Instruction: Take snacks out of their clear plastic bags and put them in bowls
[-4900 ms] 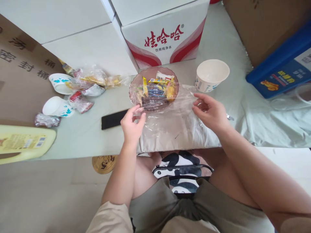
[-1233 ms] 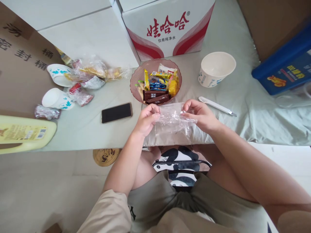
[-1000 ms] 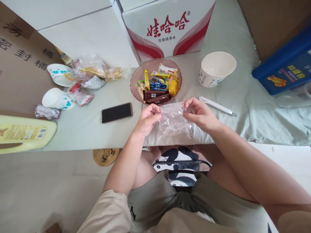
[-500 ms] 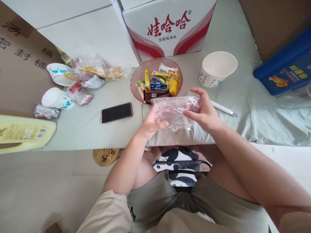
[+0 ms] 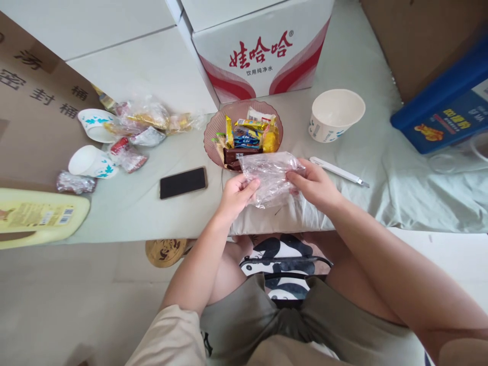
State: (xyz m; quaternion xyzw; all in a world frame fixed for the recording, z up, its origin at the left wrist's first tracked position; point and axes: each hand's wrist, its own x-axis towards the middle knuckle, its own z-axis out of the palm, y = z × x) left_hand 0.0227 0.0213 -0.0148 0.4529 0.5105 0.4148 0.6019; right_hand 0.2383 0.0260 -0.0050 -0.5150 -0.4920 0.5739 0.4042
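Between my two hands a crumpled clear plastic bag (image 5: pixel 271 178) is held over the table's front edge. My left hand (image 5: pixel 237 194) pinches its left side between thumb and fingers. On the other side, my right hand (image 5: pixel 313 184) grips the bag's right edge, thumb on top. Just behind the bag stands a pink ribbed glass bowl (image 5: pixel 211 134) with several wrapped snacks (image 5: pixel 247 131) in it; the bag overlaps its near rim. A white utility knife (image 5: pixel 339 172) lies right of my right hand. Beyond that knife stands a white paper bowl (image 5: pixel 337 114), upright.
A black phone (image 5: pixel 183 183) lies left of my hands. Two tipped paper bowls (image 5: pixel 89 161) and bagged snacks (image 5: pixel 147 114) sit at the left, near a yellow jug (image 5: pixel 41 216). A white carton (image 5: pixel 263 56) stands behind; a blue container (image 5: pixel 446 107) is at the right.
My right hand's fingers, spread half a second ago, have closed on the bag's right side. My left hand's thumb has moved up onto the bag. The view has shifted slightly.
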